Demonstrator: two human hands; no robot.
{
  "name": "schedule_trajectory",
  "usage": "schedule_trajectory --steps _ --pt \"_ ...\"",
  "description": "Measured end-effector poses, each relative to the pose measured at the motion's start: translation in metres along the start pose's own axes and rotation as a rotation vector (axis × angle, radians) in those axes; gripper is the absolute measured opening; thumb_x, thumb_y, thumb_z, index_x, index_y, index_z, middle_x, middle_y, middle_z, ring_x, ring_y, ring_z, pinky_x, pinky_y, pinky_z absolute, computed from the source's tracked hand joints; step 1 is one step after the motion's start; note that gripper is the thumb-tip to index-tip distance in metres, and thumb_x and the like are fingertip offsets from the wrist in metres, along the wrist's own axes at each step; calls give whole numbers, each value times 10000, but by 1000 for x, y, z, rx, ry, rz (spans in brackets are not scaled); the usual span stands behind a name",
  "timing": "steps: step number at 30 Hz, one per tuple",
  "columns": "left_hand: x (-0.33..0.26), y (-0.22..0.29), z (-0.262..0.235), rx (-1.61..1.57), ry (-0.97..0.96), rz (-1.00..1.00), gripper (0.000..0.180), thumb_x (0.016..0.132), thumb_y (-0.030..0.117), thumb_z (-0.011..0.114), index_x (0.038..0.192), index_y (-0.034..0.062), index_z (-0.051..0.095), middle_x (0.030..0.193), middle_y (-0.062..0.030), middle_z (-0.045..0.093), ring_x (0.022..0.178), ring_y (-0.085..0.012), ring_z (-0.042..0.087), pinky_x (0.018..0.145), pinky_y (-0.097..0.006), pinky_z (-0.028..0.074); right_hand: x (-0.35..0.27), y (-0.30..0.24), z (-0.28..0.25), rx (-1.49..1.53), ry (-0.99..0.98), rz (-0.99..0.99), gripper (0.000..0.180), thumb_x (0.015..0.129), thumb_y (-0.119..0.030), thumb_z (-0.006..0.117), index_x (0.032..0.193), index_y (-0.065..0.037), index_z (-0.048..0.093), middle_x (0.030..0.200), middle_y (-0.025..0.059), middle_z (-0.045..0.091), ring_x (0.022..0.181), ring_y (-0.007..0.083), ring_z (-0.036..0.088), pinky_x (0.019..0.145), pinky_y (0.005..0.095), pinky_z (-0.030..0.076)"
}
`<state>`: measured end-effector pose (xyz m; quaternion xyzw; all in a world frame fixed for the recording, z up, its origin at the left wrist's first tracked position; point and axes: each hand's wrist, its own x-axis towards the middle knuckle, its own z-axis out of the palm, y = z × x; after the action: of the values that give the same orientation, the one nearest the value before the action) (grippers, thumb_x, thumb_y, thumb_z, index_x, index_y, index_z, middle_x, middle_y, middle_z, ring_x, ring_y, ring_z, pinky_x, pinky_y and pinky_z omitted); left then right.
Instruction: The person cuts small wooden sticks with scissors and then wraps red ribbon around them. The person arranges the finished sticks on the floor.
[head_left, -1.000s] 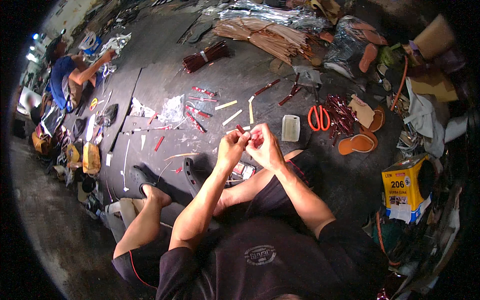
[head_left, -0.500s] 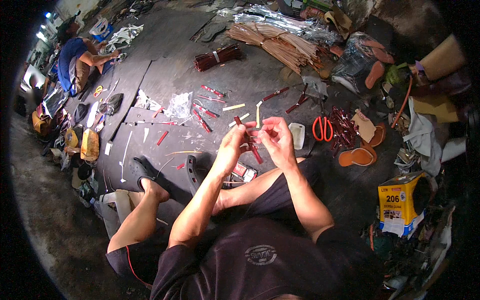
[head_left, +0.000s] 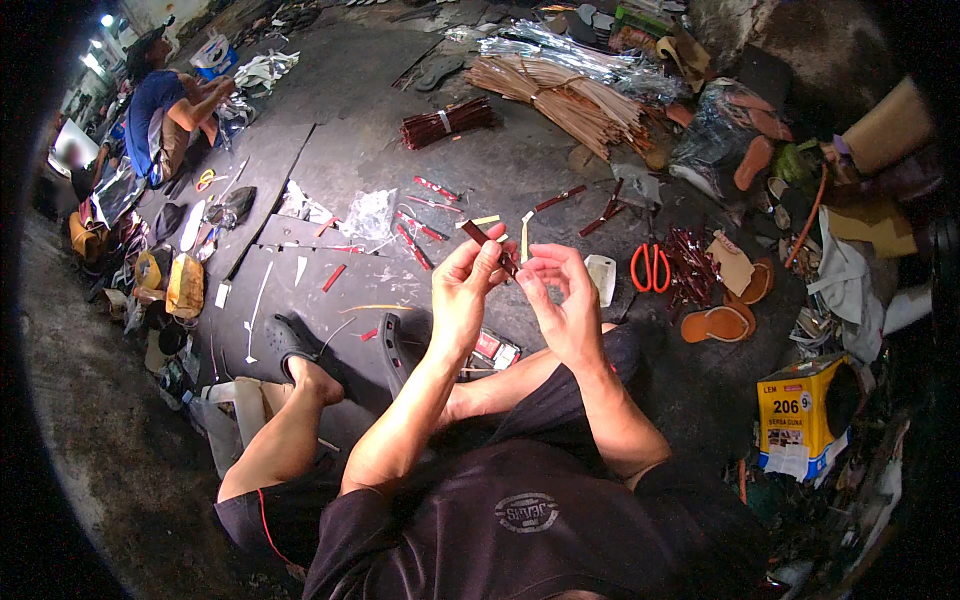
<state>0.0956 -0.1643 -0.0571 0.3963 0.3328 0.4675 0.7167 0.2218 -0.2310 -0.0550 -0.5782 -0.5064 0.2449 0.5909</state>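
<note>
My left hand (head_left: pixel 466 283) is closed around a dark red, glossy strip (head_left: pixel 474 231), pinching it between thumb and fingers. One end of the strip sticks out beyond the fingers at the upper left. Its other end slants down to my right hand (head_left: pixel 563 305), whose thumb and fingertips close on it; part of the strip is hidden by the fingers. Just beyond the hands a pale yellow strip (head_left: pixel 526 238) meets a dark red strip (head_left: pixel 560 198) on the dark floor mat. Several short red strips (head_left: pixel 421 226) lie farther left, near crumpled clear plastic (head_left: pixel 369 214).
Orange-handled scissors (head_left: pixel 650 269), a pile of dark red strips (head_left: pixel 693 262) and brown sandals (head_left: pixel 718 323) lie to the right. A yellow box (head_left: pixel 797 417) stands nearer. Bundled strips (head_left: pixel 560 95) lie at the back. Another person (head_left: pixel 160 115) squats at far left.
My left hand has turned and risen a little. The strip's lower end, which stuck out below the hands, now reaches my right fingertips. The person at far left has lifted their arms.
</note>
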Motion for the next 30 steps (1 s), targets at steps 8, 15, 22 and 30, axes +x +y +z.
schedule_trajectory --steps 8,15,22,30 --pt "-9 7 6 194 35 174 305 1004 191 604 1234 -5 640 1029 -75 717 931 -107 639 826 -270 521 -1 -9 9 147 -83 160 424 874 -134 749 1210 -14 521 988 114 640 888 168 659 810 320 542" --pt "-9 2 6 17 32 131 280 1013 188 581 1215 -1 628 1065 -94 702 977 -139 653 876 -298 530 -4 -8 17 185 -32 48 407 891 -89 718 1228 -18 501 1014 126 631 904 173 664 817 304 546" --pt "-1 11 0 -264 -106 -10 326 1039 255 527 1260 22 581 1045 -80 672 958 -153 655 884 -312 535 -1 -16 10 115 45 9 257 910 -35 672 1149 -10 579 1013 124 652 905 192 675 803 325 557" --pt "-5 13 0 -100 -95 -47 247 1009 171 584 1193 8 604 1008 -59 679 909 -132 665 841 -289 551 0 -18 4 -323 106 -340 263 857 12 692 1105 -13 605 972 133 677 895 272 684 749 348 552"
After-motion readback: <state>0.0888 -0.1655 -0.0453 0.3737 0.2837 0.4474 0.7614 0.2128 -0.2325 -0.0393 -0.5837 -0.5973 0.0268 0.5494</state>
